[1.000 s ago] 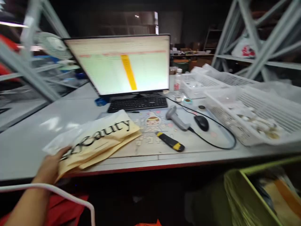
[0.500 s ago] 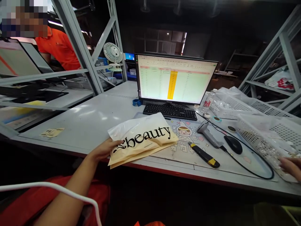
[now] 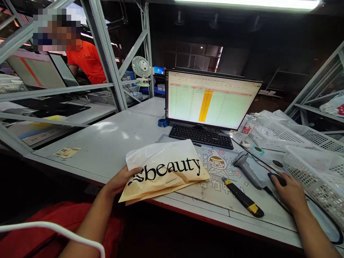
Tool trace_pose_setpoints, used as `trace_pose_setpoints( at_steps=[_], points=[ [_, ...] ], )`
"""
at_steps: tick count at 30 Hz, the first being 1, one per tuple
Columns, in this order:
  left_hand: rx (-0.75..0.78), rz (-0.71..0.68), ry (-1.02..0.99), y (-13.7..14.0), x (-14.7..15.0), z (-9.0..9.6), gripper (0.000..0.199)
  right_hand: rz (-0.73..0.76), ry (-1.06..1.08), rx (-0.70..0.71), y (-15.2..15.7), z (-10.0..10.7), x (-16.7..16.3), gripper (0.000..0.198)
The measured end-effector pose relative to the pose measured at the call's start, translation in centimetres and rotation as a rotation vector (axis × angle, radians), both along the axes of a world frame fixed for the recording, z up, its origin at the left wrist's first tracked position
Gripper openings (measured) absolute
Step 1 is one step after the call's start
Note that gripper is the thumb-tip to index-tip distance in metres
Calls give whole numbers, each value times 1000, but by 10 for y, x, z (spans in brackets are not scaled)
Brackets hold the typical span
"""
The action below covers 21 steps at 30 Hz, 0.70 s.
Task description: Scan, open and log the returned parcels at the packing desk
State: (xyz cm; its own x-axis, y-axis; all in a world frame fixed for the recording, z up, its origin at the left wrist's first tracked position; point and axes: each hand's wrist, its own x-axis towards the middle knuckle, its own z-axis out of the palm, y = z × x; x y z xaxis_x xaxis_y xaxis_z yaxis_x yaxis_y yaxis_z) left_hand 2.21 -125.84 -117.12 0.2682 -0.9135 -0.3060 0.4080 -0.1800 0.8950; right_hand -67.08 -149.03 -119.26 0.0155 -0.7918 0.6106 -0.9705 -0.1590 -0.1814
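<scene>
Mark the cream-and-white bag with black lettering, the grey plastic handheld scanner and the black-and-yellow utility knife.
Bag (image 3: 165, 172): head view, middle of its lettered face.
Scanner (image 3: 250, 173): head view, its grey body.
Knife (image 3: 242, 196): head view, middle of its body.

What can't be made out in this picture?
Head view:
Left hand: lower fingers hidden by the printed bag.
Bag's contents, if any: hidden by its opaque sides.
Computer mouse: mostly covered by the right hand.
Monitor: spreadsheet entries too small.
Nearest white basket: cut off by right edge.
</scene>
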Motion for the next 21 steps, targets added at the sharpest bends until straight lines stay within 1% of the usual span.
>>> trace_pose_setpoints(
  at_steps=[2,5,6,7,8,9,11,12,13,14,15,16,17,18,19,20,21],
  points=[
    [2,12,-19,-1,0,-3,90,23,-11,36,0,-5,-1,62],
    [-1,-2,-44,-5,-1,-10,82,39,0,69,-2,-8,1,63],
    [-6,-2,-73,-6,-1,-11,78,28,2,75,-2,-9,0,63],
    [-8,28,-142,-7,-1,-12,73,15,-3,77,-3,-9,0,63],
    [-1,103,-261,-6,-1,-12,69,4,-12,78,-3,-10,-1,62],
    [6,222,-426,-4,-1,-9,68,-4,-21,79,-3,-10,-2,61],
    [-24,522,-822,5,-5,0,72,-12,-26,79,-1,-10,-3,60],
    [-73,625,-1002,10,-9,8,73,-11,-16,78,1,-8,-2,60],
    [-147,649,-1150,15,-14,16,73,-8,0,73,3,-5,-1,60],
    [-243,584,-1270,18,-23,24,71,-5,18,59,6,0,3,60],
    [-332,445,-1368,19,-33,32,69,2,34,35,10,6,7,59],
    [-395,254,-1456,16,-45,37,70,15,46,7,14,13,14,58],
    [-422,53,-1537,11,-58,40,77,33,50,-24,18,22,21,56],
    [-388,-111,-1606,3,-71,40,86,56,47,-43,22,30,31,55],
    [-306,-228,-1660,-6,-83,39,95,82,39,-43,27,38,41,54],
    [-210,-303,-1698,-15,-93,35,99,103,26,-17,31,45,52,54],
    [-135,-336,-1717,-24,-100,31,96,111,10,36,35,51,64,55]
  ],
)
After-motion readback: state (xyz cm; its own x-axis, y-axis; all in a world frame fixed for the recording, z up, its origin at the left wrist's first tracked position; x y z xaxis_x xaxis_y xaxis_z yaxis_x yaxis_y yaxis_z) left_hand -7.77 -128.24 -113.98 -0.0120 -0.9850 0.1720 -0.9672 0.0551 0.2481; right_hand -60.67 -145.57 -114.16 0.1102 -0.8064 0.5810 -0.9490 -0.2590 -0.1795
